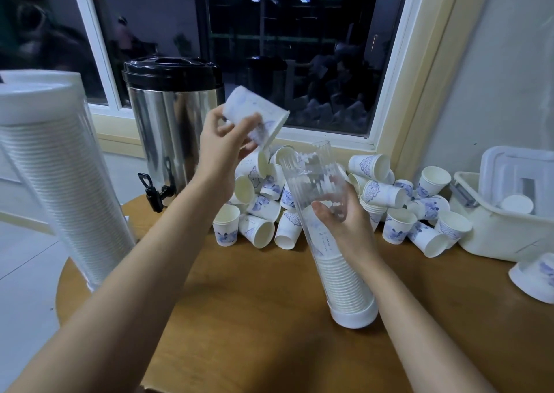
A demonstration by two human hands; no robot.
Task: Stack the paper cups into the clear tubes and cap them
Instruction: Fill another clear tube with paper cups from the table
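Left hand (pixel 218 149) raised above the middle of the round brown wooden desk (pixel 254 317), fingers closed round a white paper cup with blue print (pixel 254 116), tilted with its mouth toward the lower right, above and just left of the tube's open top. Right hand (pixel 341 221) gripping the tall clear plastic tube (pixel 317 188) at mid-height; tube leaning left at the top, its white base cap (pixel 355 317) resting on the desk right of centre, lower part filled with a stack of nested white cups (pixel 341 281). Behind the tube, along the far edge, a loose heap of white-and-blue paper cups (pixel 260 212), some upright, most on their sides, spreading toward the right. At the right edge, a cream plastic basket (pixel 494 236). Near the far left edge, a shiny steel drinks urn with black lid and tap (pixel 171 128). At the near left, a capped tube full of cups (pixel 60 188), leaning.
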